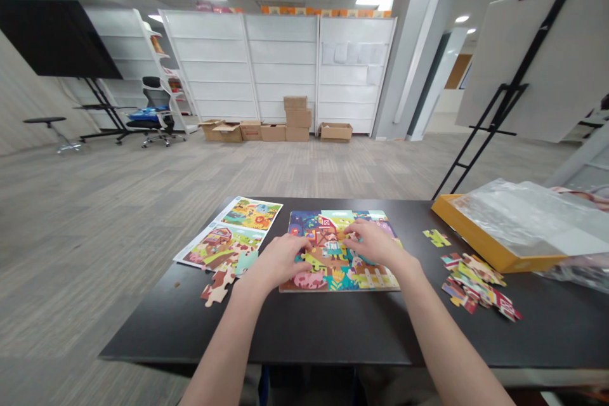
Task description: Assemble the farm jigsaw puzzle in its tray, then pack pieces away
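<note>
Though both hands (280, 259) (373, 242) part-cover puzzle (334, 262), long axis seemingly left-right, top away.

The black table (328, 336) bears a puzzle (335, 268) mid-top. Left lie a sheet (252, 212) and loose pieces (217, 285); right, a heap of pieces (480, 285) beside a yellow box (476, 236).

Well beyond your left grip (284, 259), you are facing cardboard boxes (273, 133), sitting before white shelving (280, 63). Farther left of that grip, an office chair (155, 98), a stool (44, 120) and a black screen (57, 38) are standing. Far right of your right grip (373, 243), a pale board (561, 70) is resting on a black stand (529, 60).
</note>
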Tool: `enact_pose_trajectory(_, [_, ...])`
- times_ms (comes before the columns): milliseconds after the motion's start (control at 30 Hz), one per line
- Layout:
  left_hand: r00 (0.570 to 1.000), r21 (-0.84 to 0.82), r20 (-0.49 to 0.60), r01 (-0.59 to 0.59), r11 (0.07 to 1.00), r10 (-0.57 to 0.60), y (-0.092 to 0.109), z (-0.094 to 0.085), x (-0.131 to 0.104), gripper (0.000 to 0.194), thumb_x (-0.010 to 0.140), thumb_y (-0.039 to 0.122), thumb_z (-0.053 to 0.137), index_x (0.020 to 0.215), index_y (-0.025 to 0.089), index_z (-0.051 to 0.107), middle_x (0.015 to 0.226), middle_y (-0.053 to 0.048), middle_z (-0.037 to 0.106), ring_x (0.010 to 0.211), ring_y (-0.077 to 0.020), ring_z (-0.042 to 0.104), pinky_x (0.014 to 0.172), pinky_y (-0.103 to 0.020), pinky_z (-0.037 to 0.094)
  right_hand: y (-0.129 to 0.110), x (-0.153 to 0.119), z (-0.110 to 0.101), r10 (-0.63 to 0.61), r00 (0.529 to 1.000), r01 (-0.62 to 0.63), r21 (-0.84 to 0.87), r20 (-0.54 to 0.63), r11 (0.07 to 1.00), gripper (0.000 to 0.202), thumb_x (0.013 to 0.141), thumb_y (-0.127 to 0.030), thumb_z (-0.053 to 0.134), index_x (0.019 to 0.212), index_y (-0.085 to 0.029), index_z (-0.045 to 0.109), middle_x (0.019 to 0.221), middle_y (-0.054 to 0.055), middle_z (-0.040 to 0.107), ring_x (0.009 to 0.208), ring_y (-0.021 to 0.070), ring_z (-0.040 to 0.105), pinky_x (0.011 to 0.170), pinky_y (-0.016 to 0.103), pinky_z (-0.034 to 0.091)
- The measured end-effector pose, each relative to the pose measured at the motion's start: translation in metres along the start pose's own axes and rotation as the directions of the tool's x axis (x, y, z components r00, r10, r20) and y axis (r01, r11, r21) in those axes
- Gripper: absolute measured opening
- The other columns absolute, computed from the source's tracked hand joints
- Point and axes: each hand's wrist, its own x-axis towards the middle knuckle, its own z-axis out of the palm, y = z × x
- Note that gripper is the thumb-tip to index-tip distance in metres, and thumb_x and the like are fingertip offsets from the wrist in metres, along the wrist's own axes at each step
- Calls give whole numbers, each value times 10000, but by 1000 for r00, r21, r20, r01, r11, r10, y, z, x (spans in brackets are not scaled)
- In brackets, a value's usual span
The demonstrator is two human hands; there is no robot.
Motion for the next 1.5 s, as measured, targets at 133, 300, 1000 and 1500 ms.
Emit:
enact_pose_trajectory(133, [1000, -57, -4, 18, 998, -18, -4, 0, -4, 350, 804, 315, 713, 1148, 267, 668, 1182, -41, 698, 1102, -267, 623, 941, -364, 478, 1, 1, 3, -31, 999, 32, 49, -6, 998, 219, 934, -319, 608, 1026, -173, 743, 1029, 105, 705, 981, 233, 651, 861, 310, 460])
enact_pose_trajectory(300, [999, -63, -41, -18, 998, 15, -5, 4, -4, 329, 835, 277, 673, 1163, 260, 667, 1202, -39, 700, 1116, -259, 620, 974, -363, 472, -2, 2, 8, -62, 998, 62, 95, -9, 994, 185, 905, -289, 641, 1021, -188, 744, 1050, 93, 710, 952, 215, 661, 868, 306, 469])
enact_pose_trajectory(1000, [994, 44, 41, -100, 994, 98, 10, 5, 0, 255, 913, 232, 578, 1117, 258, 729, 1202, -64, 686, 1134, -245, 616, 1003, -370, 479, -18, -1, 1, -89, 995, 83, 118, 48, 990, 206, 897, -294, 648, 1038, -200, 765, 1027, 74, 770, 906, 224, 700, 802, 302, 493])
enact_pose_trajectory(1500, [998, 85, 33, -56, 995, 53, 18, 5, 1, 239, 937, 263, 573, 1109, 249, 740, 1203, -72, 681, 1099, -250, 634, 958, -370, 502, -16, 0, 5, -89, 995, 82, 119, 53, 989, 213, 891, -291, 652, 1045, -193, 762, 1031, 81, 770, 909, 218, 698, 801, 285, 482])
